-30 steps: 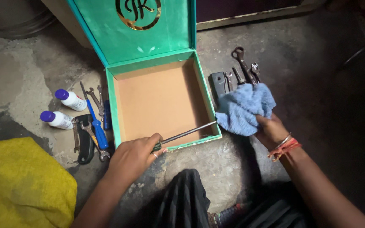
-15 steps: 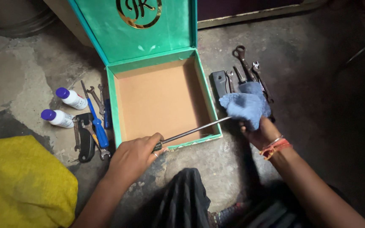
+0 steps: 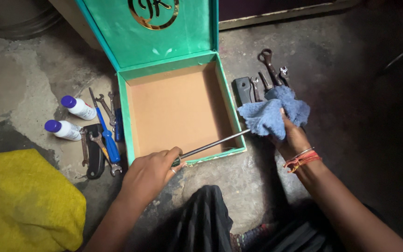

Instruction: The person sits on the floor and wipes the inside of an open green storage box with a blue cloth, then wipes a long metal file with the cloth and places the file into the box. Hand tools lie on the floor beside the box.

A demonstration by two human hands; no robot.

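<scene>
My left hand (image 3: 151, 173) grips the handle of a long screwdriver (image 3: 213, 145) whose metal shaft lies across the front right corner of an open teal box (image 3: 126, 109). My right hand (image 3: 291, 135) holds a bunched blue cloth (image 3: 272, 113) wrapped around the tip end of the shaft, just right of the box. The box has a bare brown cardboard floor, and its lid stands up at the back with a gold emblem on it.
Left of the box lie two white bottles with purple caps (image 3: 74, 107), a blue-handled screwdriver (image 3: 107, 139), spanners and a black tool (image 3: 94, 154). More spanners and a dark block (image 3: 243, 89) lie right of it. A yellow sack (image 3: 22, 205) sits at lower left on the concrete floor.
My right hand has brought the blue cloth left and down onto the tip of the screwdriver shaft. The left hand has kept its hold on the handle.
</scene>
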